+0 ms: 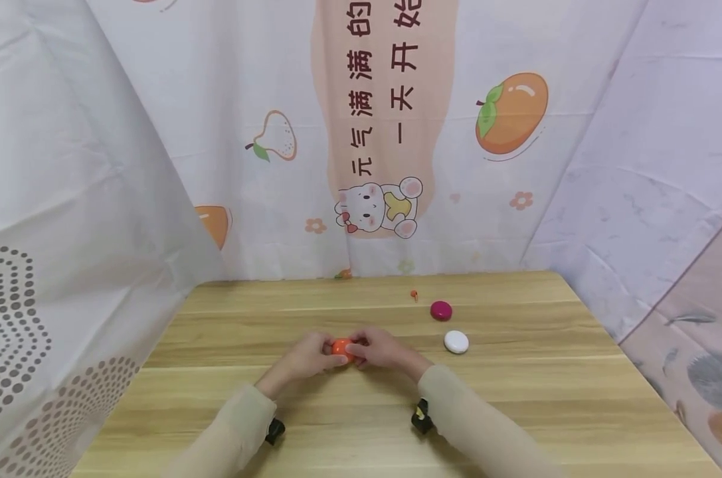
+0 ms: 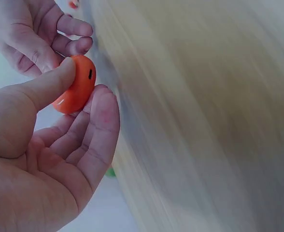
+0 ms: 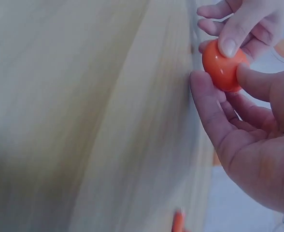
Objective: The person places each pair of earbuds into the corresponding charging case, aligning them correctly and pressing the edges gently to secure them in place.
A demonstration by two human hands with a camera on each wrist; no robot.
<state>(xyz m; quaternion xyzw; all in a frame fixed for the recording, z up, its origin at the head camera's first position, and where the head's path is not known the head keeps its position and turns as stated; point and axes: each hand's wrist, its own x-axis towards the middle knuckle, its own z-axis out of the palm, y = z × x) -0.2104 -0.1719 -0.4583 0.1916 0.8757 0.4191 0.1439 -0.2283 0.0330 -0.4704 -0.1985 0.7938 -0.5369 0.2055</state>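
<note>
A glossy orange rounded earbud case (image 1: 341,348) is held between both hands above the middle of the table. My left hand (image 1: 309,354) grips it from the left, thumb on one face and fingers behind. From the other side my right hand (image 1: 380,346) pinches the same case. In the left wrist view a small dark slot shows on the side of the case (image 2: 86,82). The right wrist view shows its smooth face (image 3: 219,65) under both thumbs, lid closed. A small orange earbud (image 1: 414,295) lies farther back on the table, right of the hands.
A magenta round case (image 1: 441,311) and a white round case (image 1: 456,342) rest on the wooden table (image 1: 552,411) to the right. Printed curtains (image 1: 277,186) hang behind the table's back edge and at both sides.
</note>
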